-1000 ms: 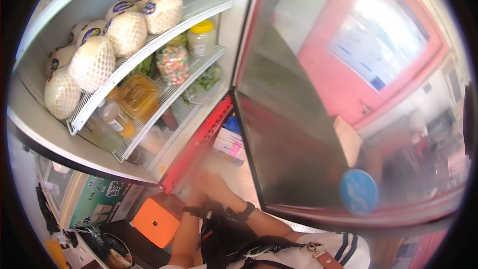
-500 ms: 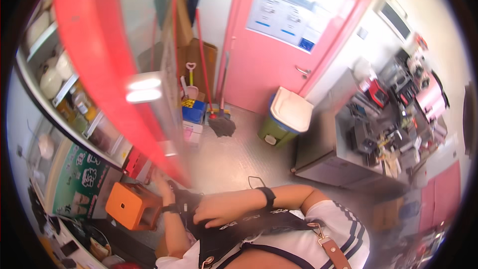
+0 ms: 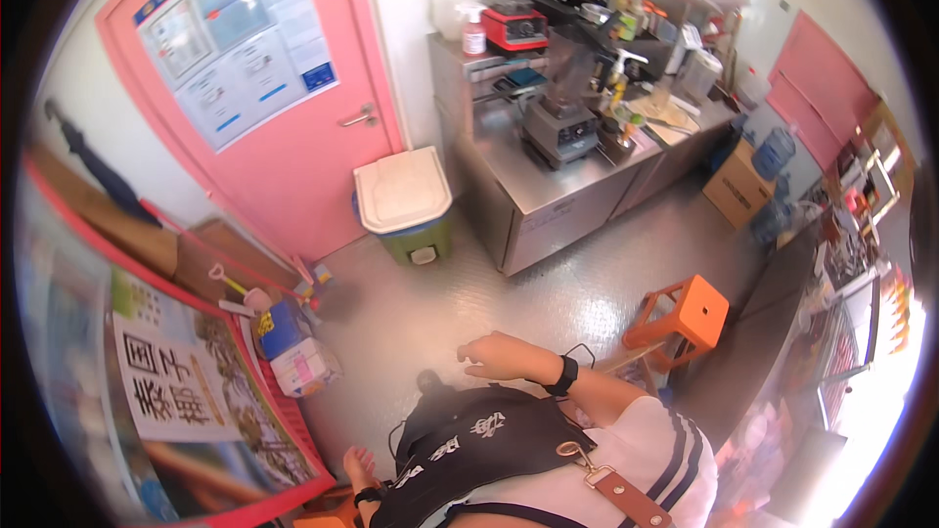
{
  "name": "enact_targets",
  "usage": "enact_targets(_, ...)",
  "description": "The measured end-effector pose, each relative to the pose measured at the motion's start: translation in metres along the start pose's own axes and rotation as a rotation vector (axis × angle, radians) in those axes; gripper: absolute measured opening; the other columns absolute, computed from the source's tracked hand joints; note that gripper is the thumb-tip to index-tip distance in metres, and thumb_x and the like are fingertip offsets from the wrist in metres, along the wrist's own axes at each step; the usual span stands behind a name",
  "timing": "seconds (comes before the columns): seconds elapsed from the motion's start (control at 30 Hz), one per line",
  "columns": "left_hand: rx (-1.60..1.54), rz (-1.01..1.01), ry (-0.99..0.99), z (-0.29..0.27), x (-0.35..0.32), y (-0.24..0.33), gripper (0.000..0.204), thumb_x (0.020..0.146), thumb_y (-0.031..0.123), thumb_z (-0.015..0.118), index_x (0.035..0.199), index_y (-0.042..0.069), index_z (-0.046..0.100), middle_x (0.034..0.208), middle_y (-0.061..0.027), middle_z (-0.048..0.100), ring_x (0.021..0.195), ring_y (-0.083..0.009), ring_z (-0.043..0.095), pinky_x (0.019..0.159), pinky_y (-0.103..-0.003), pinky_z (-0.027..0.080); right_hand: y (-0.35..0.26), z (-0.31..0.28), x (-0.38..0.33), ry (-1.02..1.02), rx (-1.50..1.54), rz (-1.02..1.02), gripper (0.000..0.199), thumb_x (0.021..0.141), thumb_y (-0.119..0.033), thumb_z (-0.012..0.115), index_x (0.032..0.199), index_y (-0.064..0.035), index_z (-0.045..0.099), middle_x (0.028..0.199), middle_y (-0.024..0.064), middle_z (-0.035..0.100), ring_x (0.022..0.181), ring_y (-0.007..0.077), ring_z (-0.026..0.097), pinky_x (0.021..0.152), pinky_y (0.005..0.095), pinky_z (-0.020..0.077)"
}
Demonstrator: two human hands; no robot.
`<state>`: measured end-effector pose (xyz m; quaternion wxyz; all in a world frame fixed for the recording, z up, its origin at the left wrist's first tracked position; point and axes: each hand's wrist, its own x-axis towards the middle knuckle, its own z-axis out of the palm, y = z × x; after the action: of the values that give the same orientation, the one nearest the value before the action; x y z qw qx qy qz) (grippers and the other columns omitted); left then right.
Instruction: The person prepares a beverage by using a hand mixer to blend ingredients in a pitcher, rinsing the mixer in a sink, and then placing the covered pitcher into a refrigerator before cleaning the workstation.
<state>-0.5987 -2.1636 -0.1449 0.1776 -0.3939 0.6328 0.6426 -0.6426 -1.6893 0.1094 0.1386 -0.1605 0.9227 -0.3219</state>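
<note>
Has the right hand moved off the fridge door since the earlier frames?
Yes. The right hand now hangs empty in front of the apron, over the floor, well away from the red-edged fridge door at left.

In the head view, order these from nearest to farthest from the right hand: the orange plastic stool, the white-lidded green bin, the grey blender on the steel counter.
From the right hand:
1. Orange plastic stool, to its right on the floor.
2. White-lidded green bin, ahead beside the pink door.
3. Grey blender, farther ahead on the steel counter.

A large pale-blue poster (image 3: 235, 44) with white panels covers the upper half of the pink door (image 3: 293, 176). Below-left of the door, a white sign with big dark characters (image 3: 166, 376) sits on a red-edged panel, with blue and pink packages (image 3: 293, 352) beside it. Far right of the door stands a brown cardboard box (image 3: 738, 186).
</note>
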Motion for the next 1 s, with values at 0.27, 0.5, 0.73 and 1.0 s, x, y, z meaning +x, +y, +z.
enact_targets(0.27,0.480,0.145,-0.403,0.210,0.071,0.119,0.041,0.089,0.039,0.055,0.121,0.013,0.049,0.107,-0.0084,0.063,0.085,-0.0221,0.063,0.075,-0.035,0.045,0.083,-0.025,-0.077,0.349,0.164,0.373,0.025,0.084,-0.024,0.060,0.103,-0.0077,0.059,0.082,0.0138,0.065,0.077,0.0343,0.062,0.068,0.0415,0.0489)
enact_targets(0.5,0.879,0.488,-0.909,0.451,0.103,0.171,0.034,0.087,0.027,0.052,0.118,0.013,0.054,0.102,-0.0069,0.066,0.084,-0.0179,0.064,0.074,-0.031,0.044,0.156,-0.044,-0.135,0.702,0.295,0.817,0.023,0.083,-0.022,0.059,0.098,-0.0056,0.060,0.082,0.0162,0.064,0.078,0.0355,0.062,0.068,0.0422,0.0487)
enact_targets(0.73,1.035,0.193,-1.288,0.651,-0.012,0.196,0.032,0.091,0.026,0.050,0.119,0.011,0.053,0.108,-0.0064,0.064,0.090,-0.0148,0.062,0.079,-0.027,0.045,0.180,-0.037,-0.156,0.797,0.441,1.173,0.025,0.084,-0.020,0.061,0.102,-0.0034,0.062,0.083,0.0148,0.067,0.079,0.0291,0.064,0.073,0.0380,0.0501)
enact_targets(1.0,1.023,0.094,-1.581,0.785,-0.127,0.154,0.032,0.094,0.024,0.052,0.123,0.010,0.051,0.112,-0.0062,0.062,0.097,-0.0148,0.061,0.085,-0.028,0.045,0.268,-0.132,-0.153,1.049,0.939,0.787,0.024,0.087,-0.011,0.061,0.110,-0.0019,0.059,0.088,0.0072,0.066,0.077,0.0142,0.062,0.072,0.0275,0.0491)
